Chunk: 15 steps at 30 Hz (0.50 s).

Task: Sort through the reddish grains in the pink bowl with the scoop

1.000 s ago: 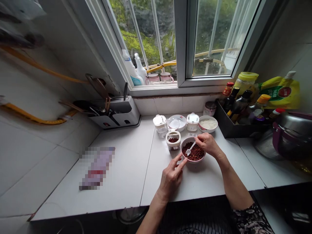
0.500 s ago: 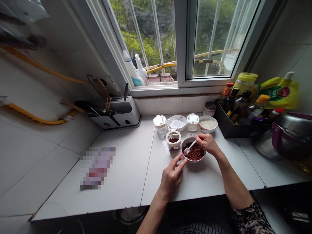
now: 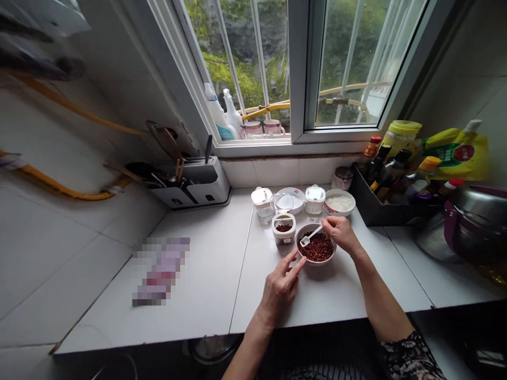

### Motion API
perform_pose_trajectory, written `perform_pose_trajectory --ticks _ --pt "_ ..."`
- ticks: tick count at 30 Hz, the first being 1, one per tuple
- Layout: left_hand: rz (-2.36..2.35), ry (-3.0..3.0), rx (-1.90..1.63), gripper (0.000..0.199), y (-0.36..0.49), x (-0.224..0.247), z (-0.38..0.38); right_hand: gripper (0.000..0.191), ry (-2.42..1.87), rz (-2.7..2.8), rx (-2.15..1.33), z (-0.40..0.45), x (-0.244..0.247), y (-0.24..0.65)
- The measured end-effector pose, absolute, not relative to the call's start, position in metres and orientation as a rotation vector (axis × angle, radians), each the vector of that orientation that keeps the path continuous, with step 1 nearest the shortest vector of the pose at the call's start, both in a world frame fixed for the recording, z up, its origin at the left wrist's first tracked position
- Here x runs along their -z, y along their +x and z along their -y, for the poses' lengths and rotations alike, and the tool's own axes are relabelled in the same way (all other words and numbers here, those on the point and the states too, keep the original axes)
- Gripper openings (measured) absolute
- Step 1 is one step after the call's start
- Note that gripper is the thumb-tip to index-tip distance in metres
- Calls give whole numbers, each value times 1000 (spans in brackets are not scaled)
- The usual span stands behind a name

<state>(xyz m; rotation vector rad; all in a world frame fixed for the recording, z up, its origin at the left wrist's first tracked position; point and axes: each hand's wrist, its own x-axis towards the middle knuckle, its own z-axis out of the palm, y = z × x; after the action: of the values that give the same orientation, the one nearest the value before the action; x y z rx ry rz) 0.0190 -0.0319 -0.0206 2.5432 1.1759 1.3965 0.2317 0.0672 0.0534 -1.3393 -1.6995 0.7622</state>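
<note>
My right hand (image 3: 338, 235) pinches a small white plastic spoon (image 3: 311, 235), whose scoop sits just above the grains. A bowl with a pinkish rim (image 3: 316, 262) stands on the white counter (image 3: 198, 295) and holds dark red grains (image 3: 317, 249) that look like peppercorns. My left hand (image 3: 280, 287) lies to the bowl's lower left, its fingertips apart and at the rim. A small open jar (image 3: 283, 235) with a few similar grains stands just behind the bowl.
Small white lidded containers (image 3: 315, 199) and a bowl of white powder (image 3: 339, 202) stand behind the jar. A dark tray of bottles (image 3: 380, 208) sits to the right, with a steel pot (image 3: 475, 224) beyond. A knife block (image 3: 190, 182) stands left, below the window.
The spoon's scoop has risen slightly out of the grains and toward the bowl's far left. The view has drifted a little, while my left hand has stayed at the rim.
</note>
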Motion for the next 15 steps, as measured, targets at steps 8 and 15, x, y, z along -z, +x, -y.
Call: perform_pose_trajectory --ticks 8,15 --pt "-1167 2521 -1413 60 19 24 31 47 -1288 1488 -679 -75 -59 207" --pt "-1186 2530 -1417 60 19 27 31 38 -1046 1913 177 -63 -71 181"
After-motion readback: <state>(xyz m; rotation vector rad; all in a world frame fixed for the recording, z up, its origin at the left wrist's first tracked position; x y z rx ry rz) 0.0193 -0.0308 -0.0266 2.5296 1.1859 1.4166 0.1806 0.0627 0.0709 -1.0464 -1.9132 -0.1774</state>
